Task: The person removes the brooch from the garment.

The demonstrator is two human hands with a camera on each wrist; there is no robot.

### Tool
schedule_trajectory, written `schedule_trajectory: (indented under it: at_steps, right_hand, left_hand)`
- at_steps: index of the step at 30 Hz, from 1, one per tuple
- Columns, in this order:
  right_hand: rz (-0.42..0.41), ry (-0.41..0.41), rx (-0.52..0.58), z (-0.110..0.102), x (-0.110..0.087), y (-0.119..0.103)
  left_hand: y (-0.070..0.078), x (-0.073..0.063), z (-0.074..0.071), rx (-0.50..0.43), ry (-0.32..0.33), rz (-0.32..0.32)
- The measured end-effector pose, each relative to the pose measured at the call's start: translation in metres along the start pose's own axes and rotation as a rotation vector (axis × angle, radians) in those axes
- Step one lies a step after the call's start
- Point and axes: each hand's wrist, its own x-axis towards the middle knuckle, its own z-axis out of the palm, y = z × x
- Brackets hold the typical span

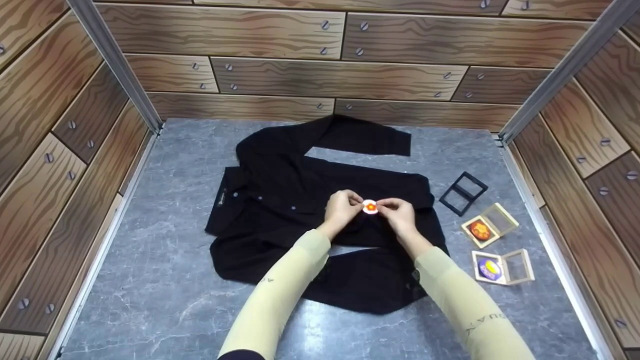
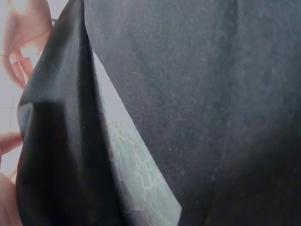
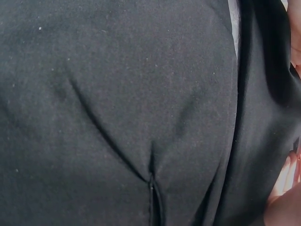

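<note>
Both hands meet over a black button-up shirt that lies spread on the grey floor, its collar to the left. Between them is a small round white badge with an orange-red middle. My left hand pinches the badge's left edge with thumb and fingertips. From the other side, my right hand pinches the right edge. In the left wrist view, shirt cloth rises in a fold and covers part of the fingers. Creased black cloth fills most of the right wrist view.
Right of the shirt lie a black hinged frame, an open pale case with a round red-orange piece, and another open case with a purple-and-yellow piece. Wood-patterned walls enclose the grey marbled floor at the back and both sides.
</note>
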Motion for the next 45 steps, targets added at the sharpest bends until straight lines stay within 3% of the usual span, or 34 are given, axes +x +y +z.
schedule_trajectory:
  at_steps: [17,25,38,45]
  right_hand:
    - [-0.001,0.013,-0.034,0.0023,-0.0001,0.0003]
    - [0.014,0.005,-0.008,0.0024,-0.0027,-0.0075]
    - [0.014,-0.011,0.07,0.0026,-0.0001,-0.0015]
    - [0.003,-0.018,0.04,0.0018,-0.0002,-0.0018]
  left_hand:
    - [-0.0007,-0.0008,-0.0019,-0.042,0.01,0.014]
    - [-0.0007,-0.0001,-0.0023,-0.048,0.014,0.034]
    - [-0.0003,-0.0004,-0.0027,-0.059,0.024,0.033]
    - [-0.0002,-0.0001,-0.0038,-0.065,0.024,0.043]
